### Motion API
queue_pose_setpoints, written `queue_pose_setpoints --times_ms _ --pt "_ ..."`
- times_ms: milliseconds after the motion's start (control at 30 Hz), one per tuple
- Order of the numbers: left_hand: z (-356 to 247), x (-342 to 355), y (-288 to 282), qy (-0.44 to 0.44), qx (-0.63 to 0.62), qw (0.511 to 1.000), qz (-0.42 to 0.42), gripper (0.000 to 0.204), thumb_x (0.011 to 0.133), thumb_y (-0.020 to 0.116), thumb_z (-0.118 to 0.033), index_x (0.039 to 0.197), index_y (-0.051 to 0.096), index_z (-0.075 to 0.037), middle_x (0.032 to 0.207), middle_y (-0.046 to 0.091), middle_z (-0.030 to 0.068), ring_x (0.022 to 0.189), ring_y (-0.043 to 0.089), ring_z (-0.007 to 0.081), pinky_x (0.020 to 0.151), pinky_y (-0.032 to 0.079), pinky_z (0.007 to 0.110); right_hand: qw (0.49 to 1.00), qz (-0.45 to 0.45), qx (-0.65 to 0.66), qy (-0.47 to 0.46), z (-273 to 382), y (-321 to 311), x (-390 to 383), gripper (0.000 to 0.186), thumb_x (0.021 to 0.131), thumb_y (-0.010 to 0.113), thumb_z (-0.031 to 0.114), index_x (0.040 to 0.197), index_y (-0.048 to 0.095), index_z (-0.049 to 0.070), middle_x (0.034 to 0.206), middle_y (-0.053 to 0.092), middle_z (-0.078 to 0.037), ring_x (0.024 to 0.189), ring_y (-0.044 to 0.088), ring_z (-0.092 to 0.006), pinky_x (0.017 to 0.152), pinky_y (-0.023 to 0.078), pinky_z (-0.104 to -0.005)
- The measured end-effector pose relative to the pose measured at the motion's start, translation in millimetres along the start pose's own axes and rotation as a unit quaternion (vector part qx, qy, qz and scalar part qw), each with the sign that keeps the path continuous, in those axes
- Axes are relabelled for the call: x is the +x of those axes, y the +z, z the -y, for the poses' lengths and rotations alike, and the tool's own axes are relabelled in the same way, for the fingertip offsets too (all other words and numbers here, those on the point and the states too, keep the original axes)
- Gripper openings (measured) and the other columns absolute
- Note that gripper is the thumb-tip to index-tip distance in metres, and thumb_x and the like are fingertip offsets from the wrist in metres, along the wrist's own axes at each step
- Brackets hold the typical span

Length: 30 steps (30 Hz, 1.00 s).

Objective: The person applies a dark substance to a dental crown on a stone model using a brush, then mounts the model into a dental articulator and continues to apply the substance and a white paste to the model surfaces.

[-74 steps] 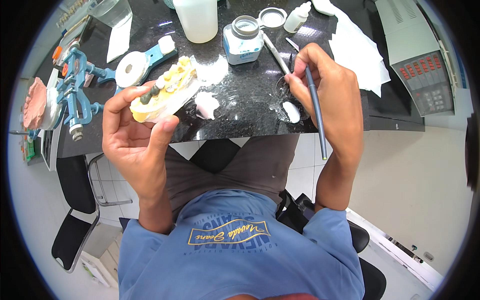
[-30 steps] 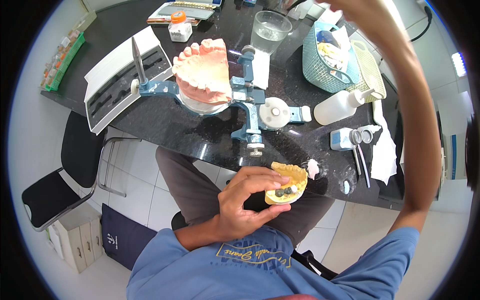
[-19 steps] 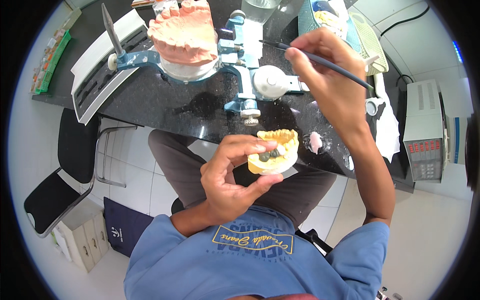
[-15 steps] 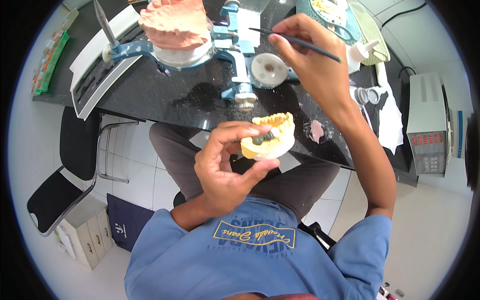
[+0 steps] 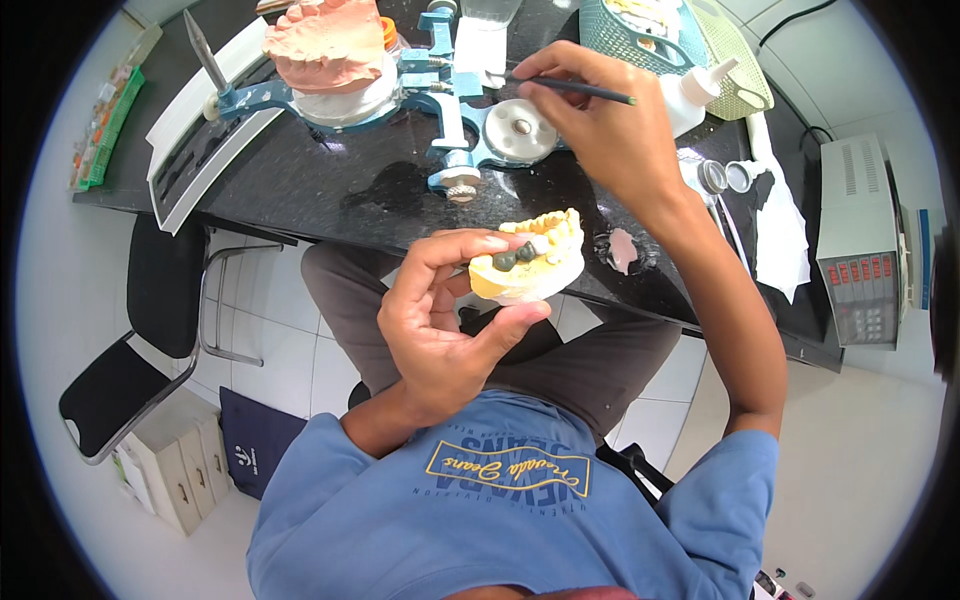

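Left hand [image 5: 440, 320] clamps yellow dental cast [image 5: 528, 262] just off black table's near edge [image 5: 300, 215], open air below. Right hand [image 5: 600, 125] pinches thin brush [image 5: 575, 88] over table beside blue articulator [image 5: 440, 95], now raised farther from the cast than before.

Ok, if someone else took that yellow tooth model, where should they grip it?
By the pale base of the yellow tooth model, coming from its right, open side. The left hand already covers the left and underside, and the teeth and dark caps on top look delicate.
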State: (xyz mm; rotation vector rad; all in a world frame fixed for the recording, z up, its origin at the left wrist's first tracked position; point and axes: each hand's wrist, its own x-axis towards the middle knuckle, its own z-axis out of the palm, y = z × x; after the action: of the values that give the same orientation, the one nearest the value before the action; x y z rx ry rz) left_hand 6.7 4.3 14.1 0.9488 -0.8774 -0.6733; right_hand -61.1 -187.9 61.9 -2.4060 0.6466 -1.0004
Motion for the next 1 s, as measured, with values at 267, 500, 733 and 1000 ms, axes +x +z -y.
queue_pose_setpoints --times_ms 267,500,733,1000 --pt "0.1 0.1 6.6 0.042 0.011 0.999 0.016 0.045 0.071 0.077 0.004 0.108 0.051 0.002 0.109 0.058 0.0165 0.105 0.060 0.0215 0.088 0.054 0.032 0.994 -0.095 0.047 -0.003 44.0 -54.5 -30.2 0.012 0.087 0.052 0.004 0.091 0.062 -0.002 0.075 0.063 -0.007 0.066 0.059 -0.0091 0.055 0.043 -0.0205" --pt "0.9 -3.1 23.2 -0.002 0.023 0.999 0.022 0.049 0.074 0.080 -0.010 0.111 0.049 0.000 0.110 0.058 0.0147 0.106 0.057 0.0178 0.092 0.047 0.030 0.970 -0.203 0.130 0.004 43.0 -78.3 -113.8 0.027 0.093 0.057 0.021 0.098 0.061 -0.006 0.086 0.063 -0.013 0.070 0.062 -0.0152 0.062 0.049 -0.0237" --pt "3.7 -2.2 36.9 0.064 0.047 0.996 0.039 0.044 0.072 0.076 0.005 0.108 0.051 0.003 0.110 0.056 0.0159 0.106 0.059 0.0218 0.089 0.055 0.032 0.954 -0.249 0.161 0.054 18.4 -105.3 -174.6 0.061 0.096 0.039 0.052 0.110 0.056 -0.005 0.087 0.061 -0.014 0.066 0.061 -0.0163 0.055 0.047 -0.0230" --pt "8.5 -6.0 52.8 0.058 0.055 0.996 0.037 0.044 0.072 0.075 0.007 0.109 0.051 0.003 0.111 0.056 0.0164 0.106 0.059 0.0213 0.087 0.055 0.031 0.885 -0.380 0.172 0.207 -2.0 -126.7 -216.2 0.033 0.091 0.061 0.019 0.110 0.058 -0.007 0.087 0.060 -0.011 0.068 0.056 -0.0123 0.052 0.039 -0.0209"
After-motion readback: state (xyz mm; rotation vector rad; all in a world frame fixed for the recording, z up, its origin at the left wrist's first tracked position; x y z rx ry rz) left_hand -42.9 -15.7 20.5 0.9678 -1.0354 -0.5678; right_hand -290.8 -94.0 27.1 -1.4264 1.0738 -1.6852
